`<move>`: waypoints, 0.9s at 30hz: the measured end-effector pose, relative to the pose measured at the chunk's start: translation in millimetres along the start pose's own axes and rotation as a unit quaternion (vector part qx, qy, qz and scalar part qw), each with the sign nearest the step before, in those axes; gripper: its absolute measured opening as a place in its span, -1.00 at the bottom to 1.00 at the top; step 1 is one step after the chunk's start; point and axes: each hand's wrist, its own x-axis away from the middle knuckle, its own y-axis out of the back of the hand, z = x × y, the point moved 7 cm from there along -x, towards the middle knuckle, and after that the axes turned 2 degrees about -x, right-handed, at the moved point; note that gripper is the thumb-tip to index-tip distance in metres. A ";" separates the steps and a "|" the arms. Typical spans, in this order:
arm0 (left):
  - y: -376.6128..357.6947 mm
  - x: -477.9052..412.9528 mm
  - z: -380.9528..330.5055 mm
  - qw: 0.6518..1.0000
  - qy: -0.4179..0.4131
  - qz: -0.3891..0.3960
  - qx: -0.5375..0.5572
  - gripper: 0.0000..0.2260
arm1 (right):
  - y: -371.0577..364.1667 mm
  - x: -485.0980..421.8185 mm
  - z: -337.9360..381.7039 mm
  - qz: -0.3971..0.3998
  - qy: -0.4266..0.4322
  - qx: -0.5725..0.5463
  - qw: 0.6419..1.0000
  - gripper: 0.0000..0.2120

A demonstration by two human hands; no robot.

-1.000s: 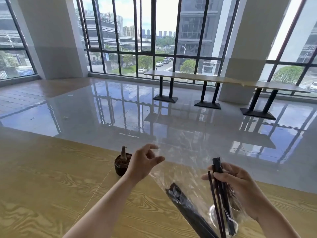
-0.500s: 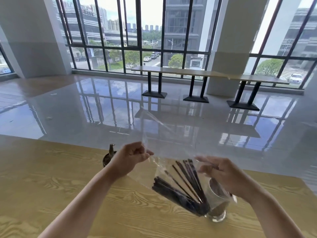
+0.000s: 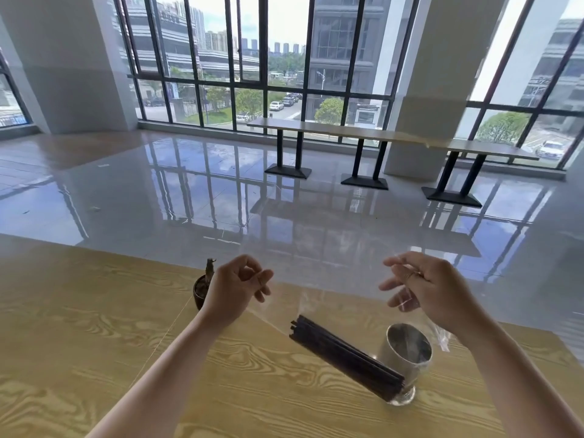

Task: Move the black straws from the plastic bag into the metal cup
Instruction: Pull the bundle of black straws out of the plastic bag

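I see the black straws (image 3: 346, 358) bunched together inside a clear plastic bag (image 3: 319, 314), slanting from upper left down to lower right. The bundle's lower end is in front of the metal cup (image 3: 407, 350), which stands upright on the wooden surface (image 3: 94, 343). The bag hangs between two raised hands. The left hand (image 3: 235, 287) has its grip pinched shut on the bag's left edge, fingers curled. The right hand (image 3: 423, 287) has its grip pinched on the bag's right edge, its other fingers spread loosely. Just behind the left hand sits a small dark plant pot (image 3: 199, 290).
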 end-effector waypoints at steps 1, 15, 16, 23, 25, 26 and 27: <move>1.2 1.1 -0.4 1.000 -0.008 -0.005 -0.005 -0.86 | -0.8 0.1 -0.3 -0.009 0.000 -0.004 1.000 -0.81; -52.2 110.1 104.8 0.929 0.308 -0.098 0.178 0.02 | -14.7 -3.9 32.6 -0.053 0.028 -0.045 0.997 -0.81; -73.8 109.4 105.1 0.908 0.336 -0.050 0.246 0.13 | -16.1 -4.8 34.8 -0.049 0.027 -0.046 0.997 -0.81; -145.8 83.6 65.4 0.775 0.304 0.043 0.552 -0.21 | -22.6 -7.6 30.3 -0.007 -0.023 -0.044 0.999 -0.85; -156.0 79.1 64.0 0.754 0.314 0.029 0.576 -0.28 | -23.4 -4.0 26.2 0.005 -0.023 0.006 1.000 -0.84; -161.0 77.5 62.4 0.749 0.316 0.030 0.581 -0.27 | -23.0 -1.9 23.8 0.007 -0.023 0.033 0.999 -0.82; -166.5 76.2 61.0 0.747 0.317 0.034 0.584 -0.24 | -21.3 0.6 21.2 0.006 -0.024 0.057 0.998 -0.80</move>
